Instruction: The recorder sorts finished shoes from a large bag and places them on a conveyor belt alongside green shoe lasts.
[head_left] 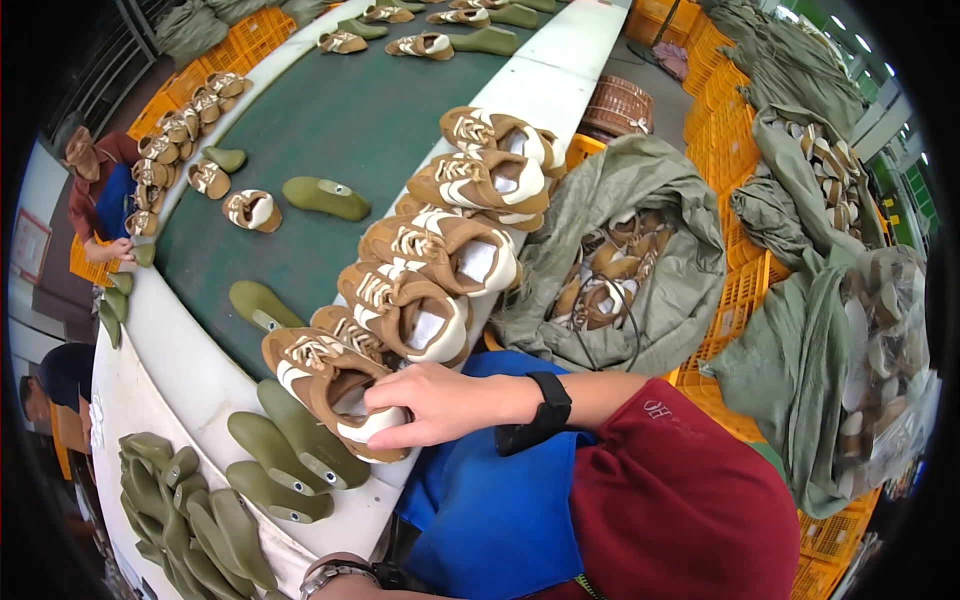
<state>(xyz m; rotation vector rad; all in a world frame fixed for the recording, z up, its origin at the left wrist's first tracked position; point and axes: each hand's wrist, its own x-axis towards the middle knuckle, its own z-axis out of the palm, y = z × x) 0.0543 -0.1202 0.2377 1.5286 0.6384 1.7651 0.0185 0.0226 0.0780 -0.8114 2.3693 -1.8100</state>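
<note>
My right hand (430, 402) grips the heel of a brown-and-cream lace-up shoe (318, 368), thumb on the outer cream heel and fingers at the opening. This shoe lies at the near end of a row of matching shoes (410, 305) along the white table border. Just left of it rest several olive-green shoe lasts (275, 455). Of my left arm, only the wrist (340, 588) with a bracelet shows at the lower edge; the fingers are hidden. A pile of green lasts (190, 515) lies near that wrist on a pale cloth.
The green-topped table (300, 130) carries more shoes and loose lasts. To the right, a grey-green sack (620, 290) holds shoes, beside stacked orange crates (740, 310) and more filled sacks (800, 370). A co-worker (100, 190) sits across the table, by another row of shoes (165, 150).
</note>
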